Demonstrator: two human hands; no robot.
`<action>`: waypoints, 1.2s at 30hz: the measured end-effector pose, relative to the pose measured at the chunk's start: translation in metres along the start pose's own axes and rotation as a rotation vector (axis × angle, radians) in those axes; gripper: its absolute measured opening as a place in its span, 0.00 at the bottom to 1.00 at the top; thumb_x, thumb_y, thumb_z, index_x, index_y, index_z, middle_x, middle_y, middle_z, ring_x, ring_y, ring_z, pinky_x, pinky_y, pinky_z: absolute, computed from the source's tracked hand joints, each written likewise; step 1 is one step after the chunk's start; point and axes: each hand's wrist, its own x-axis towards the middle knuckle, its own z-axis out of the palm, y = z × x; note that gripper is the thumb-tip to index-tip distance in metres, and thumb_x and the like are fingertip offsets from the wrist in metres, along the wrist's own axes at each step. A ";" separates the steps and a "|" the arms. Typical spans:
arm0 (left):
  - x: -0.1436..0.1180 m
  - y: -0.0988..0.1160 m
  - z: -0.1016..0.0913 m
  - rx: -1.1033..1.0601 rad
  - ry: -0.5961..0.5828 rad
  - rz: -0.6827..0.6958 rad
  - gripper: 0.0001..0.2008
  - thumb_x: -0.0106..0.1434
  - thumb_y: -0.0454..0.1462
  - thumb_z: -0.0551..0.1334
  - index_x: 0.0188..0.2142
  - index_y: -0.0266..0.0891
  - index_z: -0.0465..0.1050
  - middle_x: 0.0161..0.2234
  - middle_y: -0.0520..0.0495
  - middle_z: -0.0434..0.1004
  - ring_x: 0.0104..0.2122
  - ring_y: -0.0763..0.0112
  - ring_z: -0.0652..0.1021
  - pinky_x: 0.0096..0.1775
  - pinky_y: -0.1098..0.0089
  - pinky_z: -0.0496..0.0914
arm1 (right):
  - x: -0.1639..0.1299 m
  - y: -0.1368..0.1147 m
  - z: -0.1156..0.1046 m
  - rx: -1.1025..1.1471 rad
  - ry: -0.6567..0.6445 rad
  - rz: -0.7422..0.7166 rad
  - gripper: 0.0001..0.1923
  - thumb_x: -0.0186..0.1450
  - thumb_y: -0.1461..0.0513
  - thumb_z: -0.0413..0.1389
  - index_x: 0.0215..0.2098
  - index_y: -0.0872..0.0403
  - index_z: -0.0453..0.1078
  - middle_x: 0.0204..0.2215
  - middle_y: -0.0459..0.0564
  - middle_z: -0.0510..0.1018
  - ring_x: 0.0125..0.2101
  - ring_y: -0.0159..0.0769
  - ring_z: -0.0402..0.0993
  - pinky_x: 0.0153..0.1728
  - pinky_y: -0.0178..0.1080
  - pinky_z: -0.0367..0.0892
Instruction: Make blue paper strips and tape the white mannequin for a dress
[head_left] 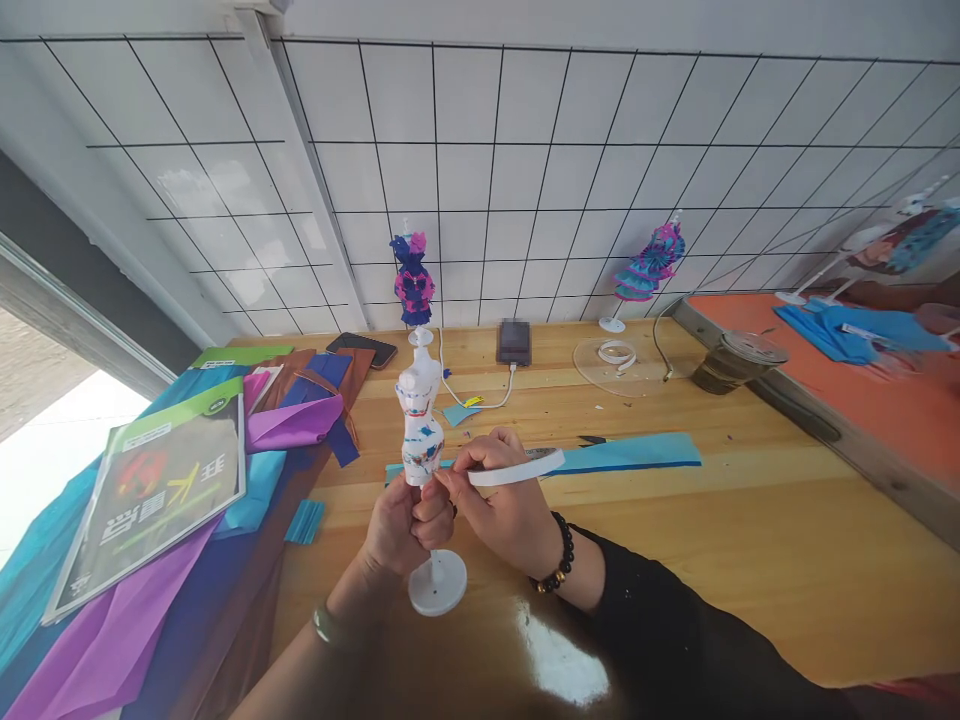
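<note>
My left hand (401,525) grips the stem of a small white mannequin (421,420), which stands upright on its round base (438,583) above the wooden table (750,520). The mannequin's torso carries smears of red and blue. In my right hand (502,500) is a white pen-like tool (517,470), its near end touching the mannequin's lower torso. A dark bead bracelet sits on my right wrist.
Sheets of purple, blue and brown paper (292,420) and a green book (161,490) lie at left. A blue paper strip (630,452) lies behind my hands. Two dressed mannequins (413,280) (649,265), two phones (514,342) (361,348) and a cable stand farther back.
</note>
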 end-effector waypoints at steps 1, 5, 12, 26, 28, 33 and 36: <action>0.000 0.000 0.000 0.001 -0.009 0.001 0.18 0.54 0.45 0.57 0.18 0.39 0.53 0.13 0.61 0.36 0.10 0.84 0.39 0.12 0.78 0.40 | 0.000 0.000 0.000 0.019 -0.006 0.038 0.06 0.60 0.62 0.54 0.27 0.51 0.60 0.23 0.43 0.71 0.30 0.33 0.67 0.37 0.42 0.60; 0.000 0.003 0.001 0.023 -0.042 -0.001 0.16 0.55 0.44 0.57 0.18 0.38 0.56 0.12 0.61 0.36 0.10 0.84 0.40 0.12 0.78 0.40 | 0.003 0.002 -0.001 0.217 -0.083 0.245 0.07 0.58 0.60 0.56 0.29 0.52 0.61 0.26 0.44 0.71 0.29 0.32 0.67 0.30 0.36 0.63; -0.001 0.004 -0.006 0.071 -0.115 -0.060 0.16 0.56 0.44 0.55 0.19 0.37 0.58 0.12 0.61 0.39 0.10 0.84 0.42 0.12 0.79 0.41 | 0.014 0.007 -0.010 0.488 -0.282 0.513 0.17 0.52 0.57 0.61 0.36 0.53 0.63 0.25 0.43 0.73 0.29 0.32 0.69 0.28 0.34 0.63; 0.002 0.008 0.003 0.351 0.044 0.020 0.18 0.56 0.48 0.56 0.25 0.34 0.67 0.14 0.53 0.61 0.11 0.78 0.62 0.12 0.78 0.53 | 0.024 0.006 -0.026 0.612 -0.513 0.469 0.14 0.54 0.55 0.60 0.35 0.53 0.69 0.23 0.44 0.73 0.26 0.33 0.71 0.29 0.35 0.65; 0.003 0.009 0.004 0.363 0.119 0.110 0.15 0.54 0.46 0.60 0.28 0.34 0.70 0.21 0.48 0.69 0.18 0.73 0.70 0.16 0.75 0.62 | 0.025 0.005 -0.026 0.658 -0.551 0.475 0.16 0.55 0.53 0.58 0.38 0.53 0.68 0.24 0.44 0.74 0.26 0.33 0.72 0.29 0.35 0.66; 0.007 0.010 -0.001 0.306 0.265 0.274 0.09 0.50 0.39 0.66 0.30 0.35 0.73 0.24 0.49 0.72 0.22 0.77 0.70 0.25 0.74 0.66 | 0.025 0.006 -0.024 0.607 -0.529 0.447 0.17 0.54 0.53 0.59 0.38 0.53 0.70 0.27 0.45 0.75 0.29 0.33 0.70 0.33 0.34 0.65; 0.010 0.012 -0.001 0.318 0.338 0.339 0.09 0.48 0.38 0.68 0.24 0.33 0.74 0.22 0.49 0.73 0.23 0.78 0.70 0.27 0.76 0.65 | 0.025 0.009 -0.022 0.536 -0.491 0.443 0.17 0.54 0.53 0.59 0.38 0.53 0.70 0.27 0.44 0.74 0.28 0.31 0.68 0.31 0.33 0.63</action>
